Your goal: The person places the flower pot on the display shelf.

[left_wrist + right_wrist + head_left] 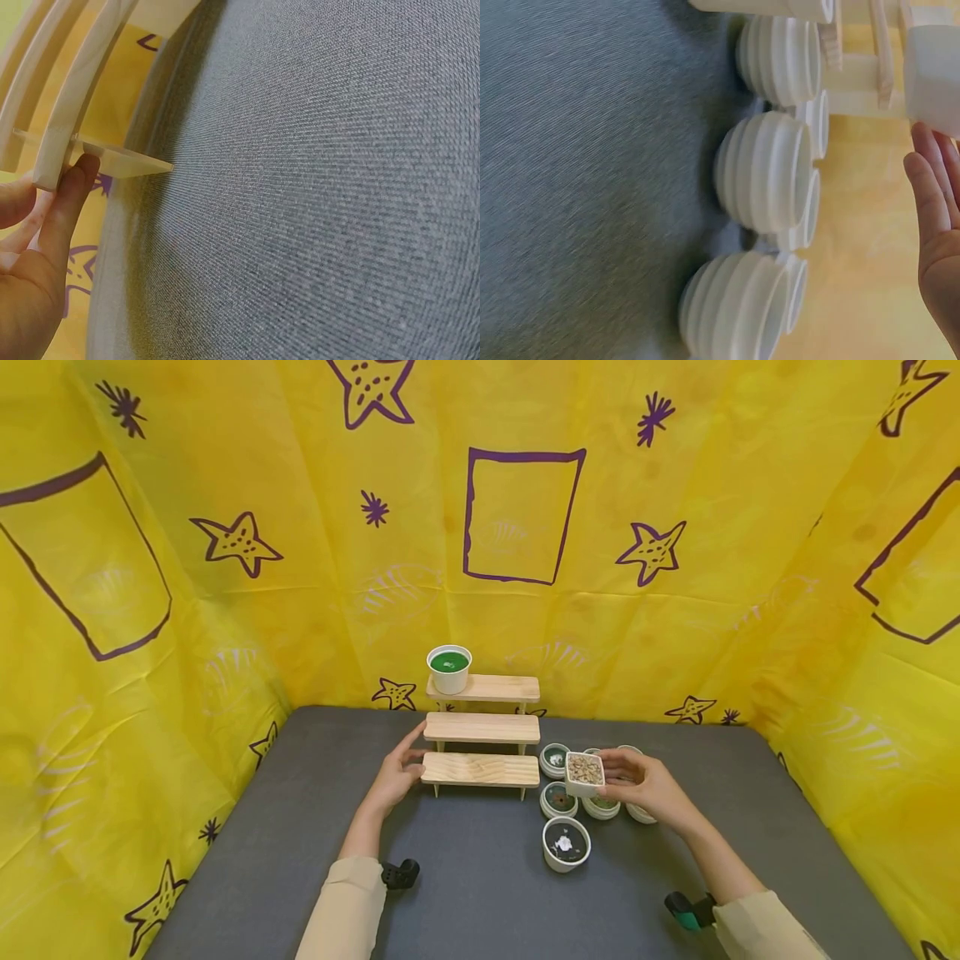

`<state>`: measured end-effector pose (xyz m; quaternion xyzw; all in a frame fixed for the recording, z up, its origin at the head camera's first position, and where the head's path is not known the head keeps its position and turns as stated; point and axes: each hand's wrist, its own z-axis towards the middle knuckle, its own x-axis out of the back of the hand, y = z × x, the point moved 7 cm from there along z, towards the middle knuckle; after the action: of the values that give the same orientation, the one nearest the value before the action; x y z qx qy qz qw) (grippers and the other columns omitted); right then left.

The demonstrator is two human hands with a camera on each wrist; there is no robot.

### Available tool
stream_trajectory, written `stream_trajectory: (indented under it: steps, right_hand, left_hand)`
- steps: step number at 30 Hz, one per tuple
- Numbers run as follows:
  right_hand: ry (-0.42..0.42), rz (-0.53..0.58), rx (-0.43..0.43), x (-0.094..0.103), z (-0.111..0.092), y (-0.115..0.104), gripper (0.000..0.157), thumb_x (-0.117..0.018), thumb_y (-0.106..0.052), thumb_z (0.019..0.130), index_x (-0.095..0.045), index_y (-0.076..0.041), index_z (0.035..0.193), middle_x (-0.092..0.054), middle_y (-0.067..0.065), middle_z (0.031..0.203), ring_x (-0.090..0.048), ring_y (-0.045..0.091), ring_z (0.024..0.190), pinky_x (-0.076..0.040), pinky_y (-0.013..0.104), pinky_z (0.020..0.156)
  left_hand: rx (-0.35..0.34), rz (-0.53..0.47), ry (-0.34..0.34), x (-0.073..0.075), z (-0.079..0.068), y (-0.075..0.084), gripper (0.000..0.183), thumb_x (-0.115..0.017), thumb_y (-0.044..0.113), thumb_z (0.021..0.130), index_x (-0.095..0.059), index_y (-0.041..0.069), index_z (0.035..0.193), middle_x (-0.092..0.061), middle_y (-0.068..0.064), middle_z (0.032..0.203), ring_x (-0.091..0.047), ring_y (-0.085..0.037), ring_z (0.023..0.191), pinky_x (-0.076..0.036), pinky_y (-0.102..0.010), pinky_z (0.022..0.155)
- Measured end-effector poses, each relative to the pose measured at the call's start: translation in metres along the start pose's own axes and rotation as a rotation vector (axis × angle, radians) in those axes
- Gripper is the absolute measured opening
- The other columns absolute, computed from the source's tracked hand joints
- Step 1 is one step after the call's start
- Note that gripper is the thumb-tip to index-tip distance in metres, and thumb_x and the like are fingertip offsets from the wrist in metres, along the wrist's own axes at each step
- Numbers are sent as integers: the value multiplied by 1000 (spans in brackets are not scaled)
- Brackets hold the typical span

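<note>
My left hand (392,783) grips the left end of the lowest board of a three-step wooden display stand (480,768). In the left wrist view, thumb and fingers pinch that board's end (51,161) above a thin stand leg (131,161). My right hand (651,789) holds a small square white pot (583,788) by its right side, above a group of round pots. Tan pebble-like bits fill its top. The right wrist view shows the pot (934,79) at the fingertips. A round white pot with a green top (450,681) stands at the top step's left end.
Several ribbed white pots (761,176) stand close together right of the stand, partly hidden under my right hand. One pot with a dark top and white patch (566,847) sits nearer me. Yellow patterned cloth (510,627) encloses the grey table (472,877).
</note>
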<state>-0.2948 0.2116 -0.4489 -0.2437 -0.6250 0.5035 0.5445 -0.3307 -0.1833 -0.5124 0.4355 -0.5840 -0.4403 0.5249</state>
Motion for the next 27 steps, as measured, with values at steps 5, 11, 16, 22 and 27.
stream_trajectory:
  steps: [5,11,16,22,27]
  right_hand:
    - [-5,2,6,-4,11,-9,52,-79,-20,82,-60,-9,130,-67,19,122,-68,9,102,-56,25,82]
    - [-10,26,26,-7,25,-20,52,-79,-17,82,-60,-6,130,-66,21,121,-68,10,100,-58,27,79]
    - [-2,31,21,-6,42,-29,52,-78,-16,83,-59,-5,130,-65,23,123,-67,11,101,-56,25,82]
    - [14,62,21,-6,63,-43,54,-76,-12,84,-57,-2,133,-63,26,128,-66,15,104,-56,25,82]
    - [31,67,6,-9,78,-51,55,-77,-13,83,-58,-5,133,-62,23,131,-66,21,108,-56,24,82]
  left_hand:
    - [9,-5,-9,0,2,-1,81,-48,-15,90,-29,27,157,-51,-34,139,-62,-23,88,-47,-36,73]
    - [-22,14,2,0,0,1,80,-48,-13,91,-31,32,155,-53,-31,137,-62,-20,86,-47,-32,71]
    - [-31,20,9,0,0,-2,81,-48,-13,90,-32,33,155,-54,-31,136,-62,-20,86,-47,-31,69]
    - [-24,31,14,1,0,-3,80,-49,-12,91,-32,33,155,-55,-30,135,-62,-20,87,-48,-32,71]
    - [-30,21,5,0,-1,0,80,-49,-12,91,-32,32,155,-55,-30,135,-63,-21,88,-49,-33,74]
